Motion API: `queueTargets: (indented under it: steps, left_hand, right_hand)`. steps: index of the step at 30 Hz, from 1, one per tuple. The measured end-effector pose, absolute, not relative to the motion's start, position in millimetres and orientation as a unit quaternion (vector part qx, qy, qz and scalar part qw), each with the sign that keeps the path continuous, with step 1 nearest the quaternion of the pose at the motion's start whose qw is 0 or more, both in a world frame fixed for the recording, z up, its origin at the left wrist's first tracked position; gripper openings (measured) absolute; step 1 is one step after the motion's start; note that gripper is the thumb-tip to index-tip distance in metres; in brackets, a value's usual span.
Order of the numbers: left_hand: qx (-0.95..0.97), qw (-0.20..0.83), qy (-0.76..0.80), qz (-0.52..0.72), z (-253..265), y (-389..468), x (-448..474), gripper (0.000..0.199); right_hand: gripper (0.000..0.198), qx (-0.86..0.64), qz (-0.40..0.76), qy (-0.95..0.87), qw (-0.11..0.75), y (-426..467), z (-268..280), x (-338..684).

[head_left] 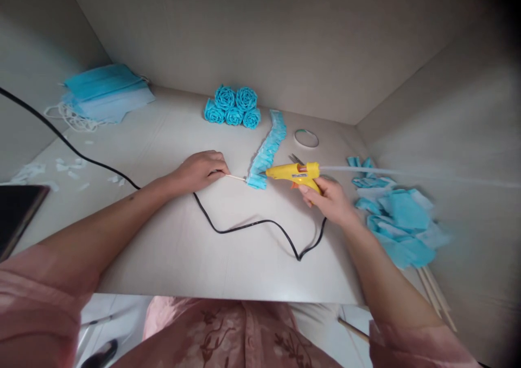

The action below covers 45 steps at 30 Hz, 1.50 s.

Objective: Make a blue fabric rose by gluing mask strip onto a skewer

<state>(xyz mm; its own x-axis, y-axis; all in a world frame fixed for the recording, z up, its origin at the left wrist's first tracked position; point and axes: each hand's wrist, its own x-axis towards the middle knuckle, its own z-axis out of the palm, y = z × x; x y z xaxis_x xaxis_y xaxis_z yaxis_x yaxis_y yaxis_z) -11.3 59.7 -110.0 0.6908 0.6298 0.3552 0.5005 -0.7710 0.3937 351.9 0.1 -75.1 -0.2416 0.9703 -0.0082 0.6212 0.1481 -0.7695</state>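
1. While the left hand point(202, 167) is pinching a thin, pale wooden stick point(236, 178) between thumb and fingers, the stick's free end is pointing right and reaching the near end of a long, ruffled strip of light-blue fabric point(266, 150).
2. The right hand point(328, 200) is curling around the handle of a yellow plastic glue gun point(288, 171) with an orange trigger; its nozzle is pointing left at the strip's near end, though whether it is touching the fabric I cannot tell.
3. The strip is lying on a white tabletop point(228, 270) between the 2 hands, running away from the person towards the back wall.
4. A long, translucent glue stick point(354, 169) is jutting rightward from the gun's rear, and a thin black cable point(232, 230) is winding across the tabletop and passing under the left arm.
5. Left of the strip's far end, 5 rolled, bright-blue fabric roses point(234, 116) are sitting clustered, 2 above 3; right of the strip, a pale, narrow ring point(306, 146) is lying flat.
6. Far left, blue pleated face masks point(103, 80) are lying piled.
7. Beside the right forearm, blue-and-white fabric scraps point(407, 216) are lying heaped.
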Motion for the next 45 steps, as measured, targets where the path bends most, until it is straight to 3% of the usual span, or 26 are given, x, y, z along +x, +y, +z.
queueTargets:
  steps: [9,15,21,34,45]
  left_hand:
    - [0.912,0.119,0.311,0.239,-108.4,58.9,-10.8,0.026]
    - [0.911,0.125,0.305,0.248,-110.4,60.5,-12.1,0.028]
    - [0.908,0.135,0.313,0.244,-113.9,62.5,-14.2,0.032]
    - [0.910,0.120,0.309,0.249,-114.9,63.7,-15.3,0.030]
    - [0.911,0.115,0.318,0.236,-111.1,61.4,-12.6,0.026]
  right_hand:
    - [0.037,-0.565,0.250,-0.753,0.226,-0.7,-72.7,342.2]
    - [0.040,-0.572,0.307,-0.715,0.260,-2.1,-67.7,343.8]
    - [0.034,-0.548,0.302,-0.746,0.225,-2.4,-73.8,334.4]
    - [0.032,-0.544,0.315,-0.741,0.238,-0.7,-77.3,336.1]
    - [0.040,-0.572,0.252,-0.748,0.223,1.5,-73.8,346.0]
